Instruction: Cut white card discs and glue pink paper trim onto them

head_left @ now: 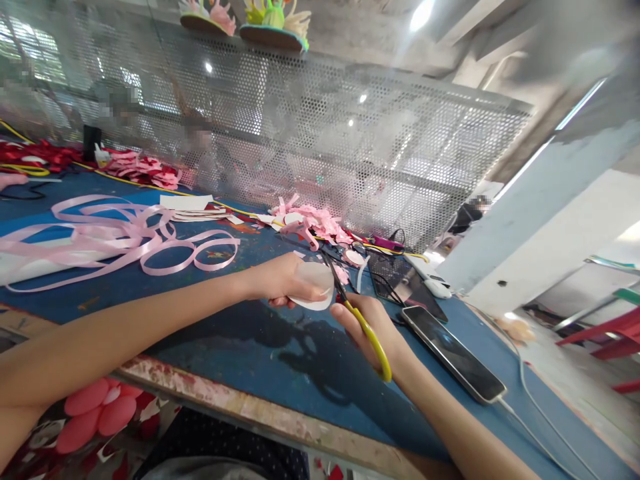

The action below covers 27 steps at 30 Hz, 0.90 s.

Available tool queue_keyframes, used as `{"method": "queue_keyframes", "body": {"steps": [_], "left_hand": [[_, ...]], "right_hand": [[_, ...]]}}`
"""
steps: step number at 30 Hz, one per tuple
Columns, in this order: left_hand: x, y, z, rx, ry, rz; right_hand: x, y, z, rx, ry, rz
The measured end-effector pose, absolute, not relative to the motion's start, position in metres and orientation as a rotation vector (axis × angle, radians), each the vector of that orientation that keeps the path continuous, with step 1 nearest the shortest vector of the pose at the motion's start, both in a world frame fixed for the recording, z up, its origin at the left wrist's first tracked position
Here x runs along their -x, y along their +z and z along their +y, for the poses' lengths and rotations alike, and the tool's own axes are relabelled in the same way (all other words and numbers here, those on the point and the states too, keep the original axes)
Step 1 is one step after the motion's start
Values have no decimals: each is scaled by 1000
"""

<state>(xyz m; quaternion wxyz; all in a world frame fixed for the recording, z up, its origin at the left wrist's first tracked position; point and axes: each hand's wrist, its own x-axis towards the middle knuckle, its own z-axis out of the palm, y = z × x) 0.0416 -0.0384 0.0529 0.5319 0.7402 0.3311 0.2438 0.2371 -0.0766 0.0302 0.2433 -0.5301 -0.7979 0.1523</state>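
Note:
Above the middle of the blue tabletop, my left hand (pixel 280 280) grips a rounded white paper piece (pixel 316 283) between thumb and fingers. My right hand (pixel 367 327) is closed round a pair of scissors with yellow handles (pixel 375 347) and dark blades. The blades point up and away, close by the right edge of the paper. Whether they touch it I cannot tell. Beyond both hands lies a heap of pink pieces (pixel 320 223), with a pink glue gun (pixel 303 233) at its near side.
Loops of pink ribbon (pixel 165 247) spread over the table's left, near stacked white paper (pixel 193 208). A phone (pixel 455 353) with a white cable and a dark tablet (pixel 407 287) lie at right. A perforated metal screen (pixel 320 127) stands behind. Pink balloons (pixel 97 407) sit below the front edge.

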Motion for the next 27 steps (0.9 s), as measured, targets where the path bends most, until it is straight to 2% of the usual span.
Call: {"method": "queue_keyframes", "body": {"steps": [22,27], "left_hand": [[-29,48,-21,-1869,308,788],[-30,46,-14,-1813,490,784]], "right_hand": [[-239,26,-68,1536,225,-2338],[-240,24,-66,1516,181,-2219]]}}
